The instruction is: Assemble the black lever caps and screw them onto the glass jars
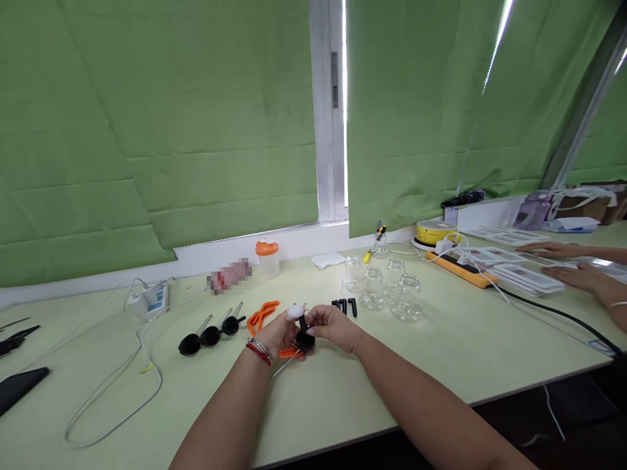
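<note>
A pale green-yellow tabletop (337,405) runs along a wall of green blinds (196,117), parted at a pale window frame (329,117) where bright light slips through. Near its front edge, the black piece (305,341) is held just above the surface between the two hands: the left hand (281,334) has its grip curled closed around it, with an orange part (289,352) beside it, and the right hand (337,326) has its grip nearly closed, thumb and fingers pinching its upright stem. To the left lie black cups with metal rods (210,336), orange brackets (262,316) and a looping white cable (159,385). Small black elbows (353,307) and clear glass jars (405,300) stand or lie to the right; behind, an orange-lidded cup (268,261) sits near the wall. Farther right, beyond an orange power strip (460,269), another person's hands (578,275) rest by white trays (529,279).
</note>
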Action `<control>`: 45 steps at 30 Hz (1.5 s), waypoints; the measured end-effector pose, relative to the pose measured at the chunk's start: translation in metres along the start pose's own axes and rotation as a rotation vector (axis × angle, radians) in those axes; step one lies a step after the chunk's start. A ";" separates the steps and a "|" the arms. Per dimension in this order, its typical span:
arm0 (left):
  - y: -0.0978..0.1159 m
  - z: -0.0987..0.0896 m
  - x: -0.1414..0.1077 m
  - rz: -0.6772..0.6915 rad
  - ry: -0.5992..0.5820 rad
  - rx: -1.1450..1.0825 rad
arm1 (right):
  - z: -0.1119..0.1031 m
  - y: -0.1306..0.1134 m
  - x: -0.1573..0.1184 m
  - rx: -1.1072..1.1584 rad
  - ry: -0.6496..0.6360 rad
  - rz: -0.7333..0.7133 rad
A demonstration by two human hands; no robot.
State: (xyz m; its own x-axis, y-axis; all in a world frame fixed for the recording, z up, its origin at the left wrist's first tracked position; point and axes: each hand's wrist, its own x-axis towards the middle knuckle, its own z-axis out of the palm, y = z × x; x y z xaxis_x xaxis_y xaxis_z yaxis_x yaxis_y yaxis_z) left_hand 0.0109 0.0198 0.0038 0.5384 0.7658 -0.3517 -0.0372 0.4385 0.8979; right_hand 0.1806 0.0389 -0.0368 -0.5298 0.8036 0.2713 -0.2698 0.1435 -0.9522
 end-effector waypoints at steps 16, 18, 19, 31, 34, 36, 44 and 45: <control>-0.001 -0.001 0.000 0.007 0.015 0.020 | 0.002 -0.003 -0.001 -0.006 0.016 0.007; -0.001 -0.001 0.000 0.002 0.014 0.020 | 0.002 -0.002 -0.001 -0.006 0.012 0.007; -0.001 -0.001 0.001 0.000 0.012 0.019 | 0.001 -0.002 -0.001 -0.005 0.010 0.008; 0.003 0.005 -0.005 0.008 -0.005 0.021 | 0.000 -0.004 -0.002 0.019 0.016 0.048; 0.004 0.006 -0.006 0.007 -0.004 0.027 | 0.000 -0.004 -0.001 0.021 0.017 0.049; 0.004 0.006 -0.006 0.003 0.000 0.034 | 0.000 -0.003 -0.001 0.022 0.014 0.044; 0.004 0.006 -0.004 -0.008 0.007 0.047 | 0.000 -0.002 -0.001 0.025 0.006 0.024; 0.004 0.006 -0.004 -0.007 0.008 0.048 | 0.000 -0.001 -0.001 0.023 0.007 0.023</control>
State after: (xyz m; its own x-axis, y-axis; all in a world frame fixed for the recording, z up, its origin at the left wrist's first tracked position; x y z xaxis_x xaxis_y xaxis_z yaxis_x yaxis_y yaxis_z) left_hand 0.0138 0.0156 0.0099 0.5314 0.7667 -0.3603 0.0070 0.4214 0.9069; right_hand 0.1817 0.0384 -0.0357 -0.5303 0.8106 0.2485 -0.2765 0.1117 -0.9545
